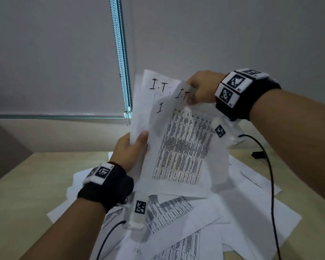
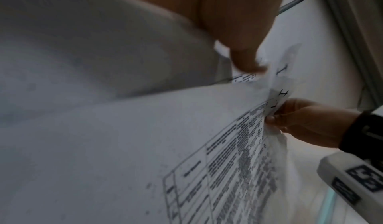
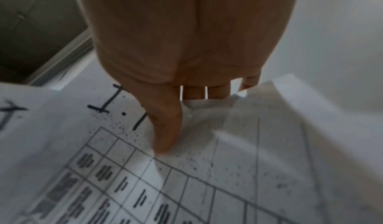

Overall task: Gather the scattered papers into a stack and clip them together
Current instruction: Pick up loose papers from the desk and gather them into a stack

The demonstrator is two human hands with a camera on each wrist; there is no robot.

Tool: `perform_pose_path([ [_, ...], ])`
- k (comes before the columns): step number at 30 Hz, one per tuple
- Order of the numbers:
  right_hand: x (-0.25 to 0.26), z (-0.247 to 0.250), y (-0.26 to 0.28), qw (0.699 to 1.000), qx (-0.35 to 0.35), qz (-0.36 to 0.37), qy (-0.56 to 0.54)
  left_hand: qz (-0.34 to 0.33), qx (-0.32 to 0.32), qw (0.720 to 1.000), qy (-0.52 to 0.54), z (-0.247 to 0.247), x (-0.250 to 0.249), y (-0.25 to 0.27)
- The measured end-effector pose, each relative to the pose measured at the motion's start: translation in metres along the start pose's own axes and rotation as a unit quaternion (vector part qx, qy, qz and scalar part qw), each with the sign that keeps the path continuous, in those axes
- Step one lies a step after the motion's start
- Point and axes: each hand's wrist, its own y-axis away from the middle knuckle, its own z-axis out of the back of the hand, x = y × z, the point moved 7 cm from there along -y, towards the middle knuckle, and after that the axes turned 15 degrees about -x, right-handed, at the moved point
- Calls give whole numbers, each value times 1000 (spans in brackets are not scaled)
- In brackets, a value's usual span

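From the head we look down at the surface (image 1: pixel 36 184). Each wrist camera sits very close to the held papers (image 1: pixel 180 147). All three views share those papers (image 2: pixel 145 145) (image 3: pixel 186 178).

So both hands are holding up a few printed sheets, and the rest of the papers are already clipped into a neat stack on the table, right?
Not quite. The head view shows the left hand and right hand holding up the sheets, but the remaining papers lie scattered and loose on the table, not clipped.

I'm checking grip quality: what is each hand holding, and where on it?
Both hold the raised papers: left hand grips their lower left edge, right hand pinches their top edge.
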Motion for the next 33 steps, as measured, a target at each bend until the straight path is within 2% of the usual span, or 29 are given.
perform_pose_path([
  [3, 4, -3, 6, 1000, 5, 0, -6, -48, 25, 996, -69, 0, 8, -4],
  [6, 8, 3, 7, 998, -36, 18, -52, -56, -36, 990, -121, 1, 10, -9],
  [7, 5, 11, 7, 993, -77, 9, -92, -53, -60, 989, -126, 2, 9, -11],
  [9, -17, 33, 15, 958, -226, -33, -175, -47, -83, 991, -94, 5, 3, -16],
  [10, -35, 38, 24, 922, -306, -72, -225, -47, -96, 992, -69, 9, 0, -19],
  [11, -55, 34, 34, 884, -353, -124, -281, -47, -113, 991, -48, 13, -4, -21],
  [12, -73, 19, 44, 849, -352, -189, -345, -50, -125, 990, -32, 17, -6, -22],
  [14, -89, -41, 57, 792, -235, -311, -471, -56, -134, 989, -5, 19, -8, -28],
  [16, -79, -84, 64, 744, -134, -336, -561, -54, -118, 992, 4, 12, -12, -30],
  [18, -73, -93, 67, 710, -138, -318, -613, -52, -91, 995, 0, 2, -15, -33],
  [21, -71, -75, 66, 681, -213, -283, -641, -67, -61, 996, 7, -9, -25, -39],
  [22, -70, -68, 67, 675, -238, -270, -644, -76, -52, 996, 13, -12, -27, -40],
  [25, -71, -80, 74, 695, -259, -270, -614, -61, -66, 996, -24, -14, -12, -39],
  [29, -77, -145, 100, 713, -196, -348, -577, -5, -94, 994, -46, -6, 34, -30],
  [31, -77, -163, 110, 739, -175, -370, -536, -16, -103, 991, -79, -3, 48, -32],
  [33, -70, -164, 109, 765, -164, -362, -506, -43, -103, 987, -115, -7, 48, -36],
])
